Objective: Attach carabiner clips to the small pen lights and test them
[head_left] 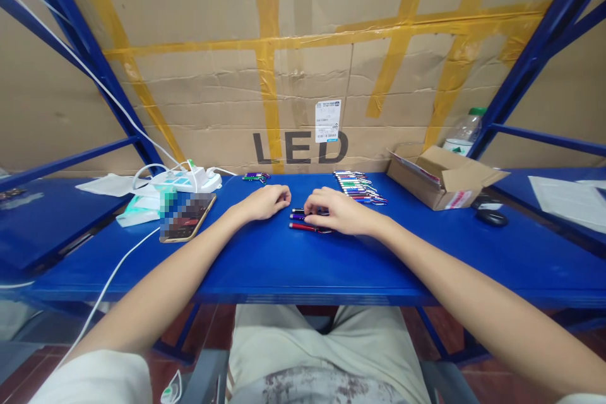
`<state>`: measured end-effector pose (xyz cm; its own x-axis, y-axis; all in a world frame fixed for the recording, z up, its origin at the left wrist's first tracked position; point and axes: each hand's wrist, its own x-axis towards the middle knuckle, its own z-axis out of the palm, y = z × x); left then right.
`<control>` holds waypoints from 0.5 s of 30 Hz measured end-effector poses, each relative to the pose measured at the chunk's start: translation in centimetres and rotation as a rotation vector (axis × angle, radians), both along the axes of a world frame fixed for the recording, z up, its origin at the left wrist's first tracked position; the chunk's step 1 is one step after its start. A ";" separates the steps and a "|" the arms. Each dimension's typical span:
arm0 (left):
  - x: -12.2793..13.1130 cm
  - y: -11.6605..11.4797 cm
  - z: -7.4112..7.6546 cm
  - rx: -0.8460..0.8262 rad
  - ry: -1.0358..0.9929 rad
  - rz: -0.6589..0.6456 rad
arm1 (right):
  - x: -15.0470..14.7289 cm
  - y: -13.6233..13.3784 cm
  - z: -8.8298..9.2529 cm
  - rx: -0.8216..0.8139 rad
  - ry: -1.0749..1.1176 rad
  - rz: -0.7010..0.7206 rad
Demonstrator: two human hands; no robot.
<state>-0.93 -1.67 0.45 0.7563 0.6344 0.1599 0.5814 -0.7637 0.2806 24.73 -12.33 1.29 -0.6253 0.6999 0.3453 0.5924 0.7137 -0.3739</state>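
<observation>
My right hand [337, 211] is over a few pens lying side by side on the blue table [265, 265]. Its thumb and fingers close around the purple pen [297, 217], whose left end sticks out. Just beyond it lies a black pen [298, 210], and on the near side a red pen [303, 226]; my hand partly covers both. To the left, my left hand [267, 202] rests on the table with its fingers curled in, and no object shows in it. Behind my right hand is a row of several coloured pens [357, 187].
A small group of pens [255, 177] lies at the back. On the left are a phone [189, 219], a power strip [184, 180] and cables. An open cardboard box [440, 180], a black mouse [491, 217] and a bottle [464, 134] stand right. A taped cardboard sheet [213, 95] closes the back.
</observation>
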 end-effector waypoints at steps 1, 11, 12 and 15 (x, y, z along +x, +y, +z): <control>0.0 0.0 -0.1 0.011 -0.001 0.027 | -0.4 -0.2 0.0 -0.014 -0.015 0.023; 0.2 0.0 -0.4 0.070 -0.019 0.239 | -1.3 -0.6 -0.9 -0.004 -0.156 0.019; 0.2 0.1 -0.5 0.070 -0.030 0.250 | -1.2 -0.7 -0.8 0.013 -0.139 0.014; 0.3 0.4 -0.7 0.070 -0.080 0.284 | -1.0 -0.7 -0.5 -0.005 -0.010 -0.033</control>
<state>-0.66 -1.30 -0.21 0.5334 0.8041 0.2626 0.7528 -0.5928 0.2860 23.73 -13.05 0.82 -0.6050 0.7223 0.3352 0.6196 0.6914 -0.3716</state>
